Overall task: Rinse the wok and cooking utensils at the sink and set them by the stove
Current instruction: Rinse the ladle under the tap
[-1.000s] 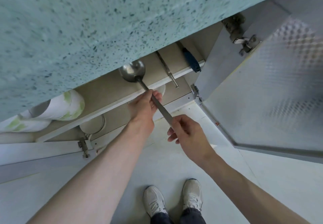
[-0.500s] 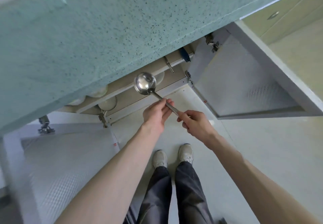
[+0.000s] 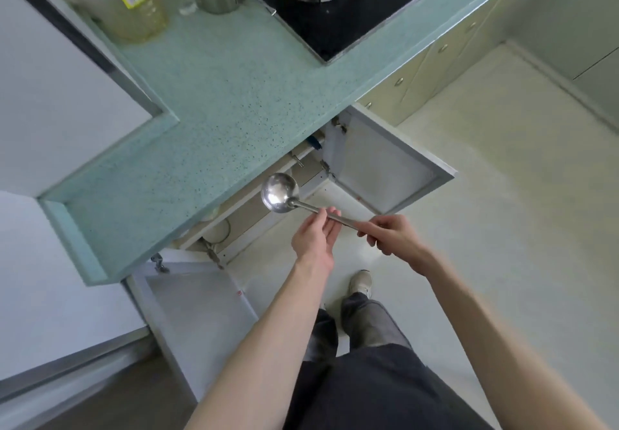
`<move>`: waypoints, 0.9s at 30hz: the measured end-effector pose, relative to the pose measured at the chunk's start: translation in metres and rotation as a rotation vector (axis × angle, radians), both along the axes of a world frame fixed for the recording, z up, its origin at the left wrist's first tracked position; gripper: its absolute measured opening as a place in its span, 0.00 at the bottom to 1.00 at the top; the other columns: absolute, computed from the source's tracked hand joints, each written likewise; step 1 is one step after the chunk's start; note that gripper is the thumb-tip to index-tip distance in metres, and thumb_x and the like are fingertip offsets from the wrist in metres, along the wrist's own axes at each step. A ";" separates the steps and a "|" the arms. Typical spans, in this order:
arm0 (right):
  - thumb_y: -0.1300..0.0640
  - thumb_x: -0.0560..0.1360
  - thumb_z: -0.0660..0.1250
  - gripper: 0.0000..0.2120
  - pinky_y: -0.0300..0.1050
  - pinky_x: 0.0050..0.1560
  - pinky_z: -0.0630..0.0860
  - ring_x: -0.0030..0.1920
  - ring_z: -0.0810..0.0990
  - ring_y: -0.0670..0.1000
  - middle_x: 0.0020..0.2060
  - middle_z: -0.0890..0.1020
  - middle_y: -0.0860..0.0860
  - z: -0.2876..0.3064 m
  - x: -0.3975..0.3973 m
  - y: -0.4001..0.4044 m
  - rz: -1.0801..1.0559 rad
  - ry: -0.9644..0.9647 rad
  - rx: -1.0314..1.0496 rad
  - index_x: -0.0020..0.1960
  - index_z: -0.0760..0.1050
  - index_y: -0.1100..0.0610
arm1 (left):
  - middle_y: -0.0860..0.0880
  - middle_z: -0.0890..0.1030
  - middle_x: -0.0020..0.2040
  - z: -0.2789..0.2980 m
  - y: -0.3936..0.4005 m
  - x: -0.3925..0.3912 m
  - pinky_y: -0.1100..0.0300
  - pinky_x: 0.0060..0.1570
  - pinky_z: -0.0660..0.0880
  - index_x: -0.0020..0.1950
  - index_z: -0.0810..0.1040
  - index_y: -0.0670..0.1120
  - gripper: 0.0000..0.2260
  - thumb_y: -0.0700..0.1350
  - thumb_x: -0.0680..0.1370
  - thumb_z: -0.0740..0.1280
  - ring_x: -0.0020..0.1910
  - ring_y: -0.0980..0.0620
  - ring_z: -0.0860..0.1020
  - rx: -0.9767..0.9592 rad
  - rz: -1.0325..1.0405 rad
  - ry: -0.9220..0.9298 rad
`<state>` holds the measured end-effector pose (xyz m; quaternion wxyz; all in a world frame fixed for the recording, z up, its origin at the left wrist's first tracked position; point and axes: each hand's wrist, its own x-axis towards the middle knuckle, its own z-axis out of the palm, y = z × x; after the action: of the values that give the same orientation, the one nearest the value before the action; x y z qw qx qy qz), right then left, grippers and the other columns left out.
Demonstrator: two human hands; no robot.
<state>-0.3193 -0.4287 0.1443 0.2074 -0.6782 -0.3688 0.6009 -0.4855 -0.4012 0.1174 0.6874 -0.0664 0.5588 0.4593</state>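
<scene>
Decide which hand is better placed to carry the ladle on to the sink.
Right. The right hand grips the ladle firmly by its handle; the left hand only touches it with loose fingers.

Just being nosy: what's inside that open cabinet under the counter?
Inside the open cabinet, a shelf edge, a blue-handled tool, a metal handle and a pale round dish show. The countertop hides the rest.

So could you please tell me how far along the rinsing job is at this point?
Early. Done: the ladle is out of the open cupboard. In hand: the right hand grips its handle, and the left hand steadies the shaft. Left: no sink is in view, so rinsing everything and setting it by the stove.
</scene>
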 end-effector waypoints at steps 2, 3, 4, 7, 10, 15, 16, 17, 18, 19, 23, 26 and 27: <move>0.43 0.78 0.74 0.17 0.41 0.33 0.65 0.32 0.67 0.50 0.32 0.78 0.49 0.018 0.008 -0.009 -0.049 0.028 0.049 0.43 0.86 0.58 | 0.36 0.85 0.53 0.018 -0.001 0.009 0.54 0.49 0.84 0.56 0.80 0.33 0.07 0.36 0.81 0.70 0.48 0.45 0.87 0.048 -0.018 0.007; 0.44 0.78 0.73 0.17 0.41 0.33 0.64 0.32 0.67 0.49 0.32 0.77 0.50 0.026 0.013 -0.015 -0.073 0.055 0.071 0.44 0.86 0.59 | 0.36 0.85 0.54 0.026 -0.003 0.014 0.55 0.48 0.84 0.58 0.80 0.33 0.08 0.36 0.81 0.70 0.49 0.44 0.87 0.072 -0.031 0.013; 0.46 0.79 0.73 0.17 0.41 0.33 0.64 0.31 0.66 0.49 0.33 0.77 0.50 0.031 0.015 -0.019 -0.090 0.082 0.088 0.45 0.85 0.60 | 0.35 0.85 0.55 0.032 -0.003 0.019 0.55 0.48 0.84 0.60 0.79 0.32 0.10 0.36 0.81 0.69 0.50 0.44 0.86 0.096 -0.035 0.020; 0.48 0.80 0.73 0.15 0.41 0.33 0.63 0.31 0.66 0.49 0.33 0.77 0.51 0.050 0.034 -0.027 -0.166 0.123 0.133 0.46 0.85 0.61 | 0.36 0.85 0.54 0.056 -0.003 0.039 0.56 0.48 0.83 0.59 0.80 0.32 0.10 0.36 0.81 0.69 0.50 0.44 0.87 0.155 -0.067 0.032; 0.49 0.81 0.71 0.15 0.42 0.33 0.62 0.31 0.66 0.49 0.31 0.73 0.51 0.061 0.056 -0.034 -0.190 0.106 0.175 0.45 0.85 0.61 | 0.38 0.86 0.50 0.073 -0.004 0.066 0.56 0.48 0.83 0.56 0.81 0.33 0.07 0.36 0.81 0.69 0.48 0.45 0.87 0.188 -0.115 0.067; 0.48 0.82 0.70 0.15 0.40 0.32 0.64 0.30 0.67 0.47 0.30 0.77 0.49 0.076 0.115 -0.046 -0.215 0.011 0.200 0.44 0.85 0.58 | 0.39 0.86 0.47 0.090 0.000 0.131 0.53 0.52 0.83 0.52 0.81 0.35 0.03 0.35 0.81 0.69 0.47 0.45 0.86 0.215 -0.214 0.090; 0.47 0.82 0.70 0.15 0.40 0.32 0.64 0.30 0.67 0.47 0.30 0.78 0.49 0.078 0.126 -0.049 -0.211 -0.017 0.193 0.44 0.85 0.57 | 0.40 0.86 0.46 0.092 -0.001 0.143 0.53 0.51 0.84 0.52 0.81 0.35 0.03 0.35 0.81 0.68 0.47 0.45 0.86 0.218 -0.236 0.097; 0.46 0.81 0.70 0.15 0.41 0.32 0.64 0.30 0.67 0.48 0.30 0.78 0.48 0.080 0.140 -0.052 -0.215 -0.044 0.188 0.44 0.85 0.56 | 0.40 0.86 0.46 0.095 -0.001 0.159 0.54 0.50 0.84 0.52 0.81 0.36 0.03 0.35 0.81 0.68 0.47 0.45 0.86 0.220 -0.260 0.094; 0.45 0.81 0.69 0.16 0.41 0.32 0.64 0.31 0.67 0.49 0.30 0.78 0.47 0.082 0.156 -0.056 -0.224 -0.067 0.187 0.43 0.85 0.55 | 0.40 0.86 0.46 0.097 -0.002 0.176 0.55 0.48 0.84 0.51 0.81 0.36 0.03 0.35 0.81 0.68 0.47 0.45 0.86 0.220 -0.282 0.085; 0.45 0.81 0.69 0.16 0.42 0.32 0.64 0.31 0.67 0.49 0.29 0.77 0.47 0.084 0.171 -0.059 -0.235 -0.087 0.185 0.43 0.85 0.54 | 0.40 0.86 0.46 0.099 -0.004 0.191 0.56 0.47 0.84 0.50 0.81 0.36 0.03 0.35 0.81 0.68 0.47 0.45 0.86 0.218 -0.301 0.076; 0.45 0.81 0.69 0.16 0.44 0.34 0.64 0.33 0.67 0.50 0.29 0.75 0.46 0.092 0.230 -0.067 -0.287 -0.105 0.187 0.42 0.85 0.55 | 0.37 0.85 0.50 0.101 -0.005 0.254 0.55 0.49 0.84 0.53 0.81 0.34 0.05 0.35 0.81 0.69 0.50 0.43 0.86 0.224 -0.338 0.059; 0.46 0.81 0.69 0.16 0.41 0.32 0.63 0.32 0.67 0.49 0.29 0.74 0.45 0.097 0.271 -0.068 -0.310 -0.115 0.191 0.42 0.85 0.55 | 0.36 0.85 0.50 0.105 -0.003 0.297 0.56 0.48 0.84 0.55 0.81 0.34 0.06 0.36 0.81 0.69 0.49 0.44 0.86 0.233 -0.345 0.054; 0.46 0.81 0.69 0.16 0.41 0.32 0.63 0.32 0.67 0.49 0.29 0.74 0.45 0.099 0.286 -0.068 -0.320 -0.113 0.193 0.42 0.85 0.55 | 0.36 0.85 0.50 0.107 -0.002 0.314 0.56 0.48 0.84 0.55 0.81 0.34 0.05 0.36 0.82 0.68 0.49 0.44 0.86 0.238 -0.351 0.050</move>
<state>-0.0329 -0.4970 0.2430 0.3435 -0.7378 -0.3232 0.4829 -0.1718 -0.4034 0.2240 0.7458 0.1250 0.5202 0.3969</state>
